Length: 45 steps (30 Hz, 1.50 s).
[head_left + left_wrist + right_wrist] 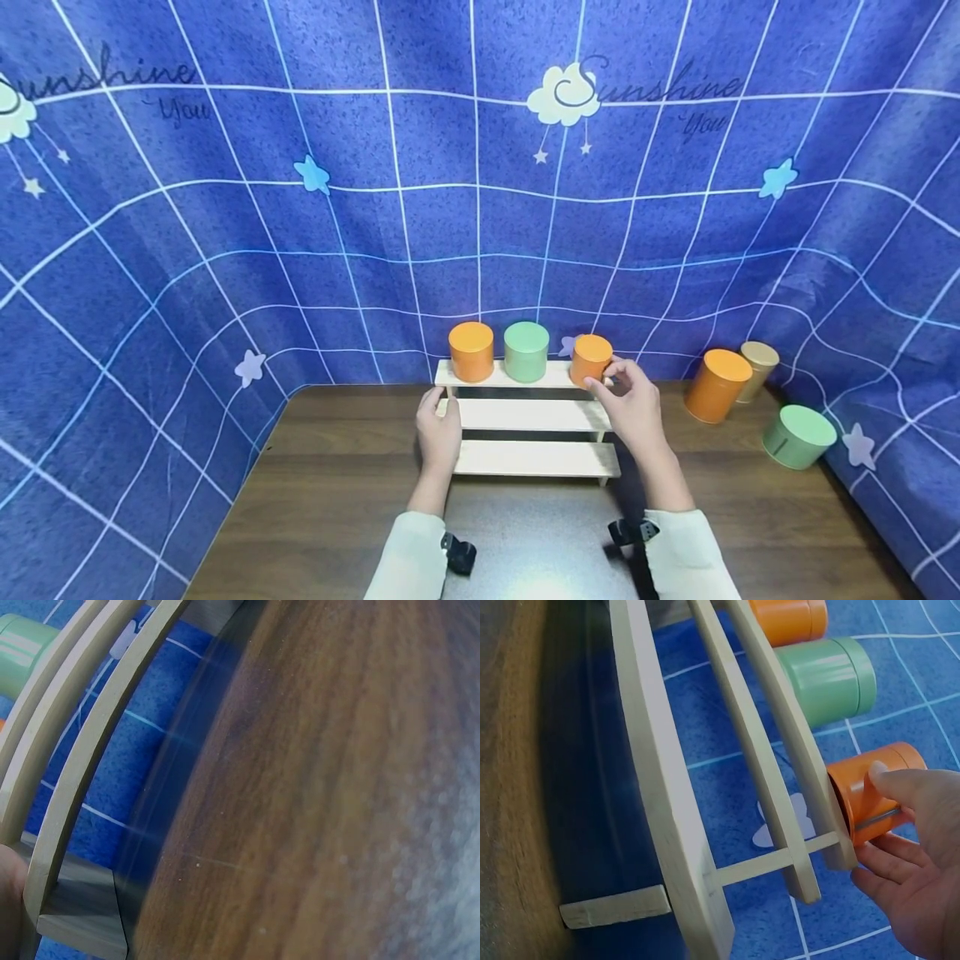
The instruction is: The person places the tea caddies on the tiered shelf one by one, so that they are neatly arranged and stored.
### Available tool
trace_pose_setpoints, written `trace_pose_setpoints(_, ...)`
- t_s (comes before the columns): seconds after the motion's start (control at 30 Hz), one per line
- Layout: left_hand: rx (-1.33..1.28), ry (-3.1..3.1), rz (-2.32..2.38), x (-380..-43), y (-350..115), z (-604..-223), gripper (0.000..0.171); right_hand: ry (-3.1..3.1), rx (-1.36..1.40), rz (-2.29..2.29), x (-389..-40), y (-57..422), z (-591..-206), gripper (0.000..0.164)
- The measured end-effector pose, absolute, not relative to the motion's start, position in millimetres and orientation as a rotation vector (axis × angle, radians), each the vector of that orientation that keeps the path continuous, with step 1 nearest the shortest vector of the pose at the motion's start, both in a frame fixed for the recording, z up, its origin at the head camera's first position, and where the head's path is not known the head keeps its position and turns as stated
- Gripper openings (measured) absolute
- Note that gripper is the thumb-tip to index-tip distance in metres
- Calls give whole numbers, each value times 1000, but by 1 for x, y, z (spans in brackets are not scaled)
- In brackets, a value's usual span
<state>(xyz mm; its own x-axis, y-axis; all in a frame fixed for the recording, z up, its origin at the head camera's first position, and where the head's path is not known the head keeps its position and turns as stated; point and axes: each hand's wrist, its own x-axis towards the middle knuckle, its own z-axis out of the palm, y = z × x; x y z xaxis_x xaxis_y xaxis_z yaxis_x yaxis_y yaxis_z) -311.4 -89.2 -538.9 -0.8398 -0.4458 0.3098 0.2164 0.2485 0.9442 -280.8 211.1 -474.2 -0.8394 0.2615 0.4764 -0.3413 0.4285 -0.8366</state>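
The right hand (635, 408) holds the small orange canister (590, 358) in its grip at the right end of the three-tier rack's (534, 415) top shelf (559, 375); the left hand (438, 437), grip state indeterminable, contacts the left end.

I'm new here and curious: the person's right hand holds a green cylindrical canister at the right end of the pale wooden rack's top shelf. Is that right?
Not quite: the right hand holds an orange cylindrical canister, not a green one, as the right wrist view shows. It is indeed at the right end of the pale wooden rack's top shelf.
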Motion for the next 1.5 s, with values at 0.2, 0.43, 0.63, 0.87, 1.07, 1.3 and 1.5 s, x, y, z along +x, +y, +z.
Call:
trace_pose_setpoints(0.2, 202, -1994, -1644, -311, -89, -538, 33, -2150, 103, 1393, -282, 206, -476, 24)
trace_pose_setpoints(0.43, 216, -2002, -1653, -307, -88, -535, 35, -2154, 125, 1369, -283, 204, -477, 18)
trace_pose_setpoints(0.63, 223, -2010, -1647, -308, -88, -536, 35, -2165, 137, 1326, -282, 203, -477, 14)
trace_pose_setpoints(0.87, 223, -2005, -1654, -309, -88, -537, 36, -2204, 161, 1304, -283, 204, -480, 19)
trace_pose_setpoints(1.07, 218, -1995, -1675, -308, -88, -537, 34, -2207, 197, 1333, -283, 204, -479, 24)
trace_pose_setpoints(1.3, 215, -1990, -1680, -309, -89, -537, 34, -2218, 198, 1317, -283, 201, -477, 25)
trace_pose_setpoints(1.5, 213, -1983, -1711, -308, -88, -534, 35, -2218, 205, 1295, -283, 201, -477, 25)
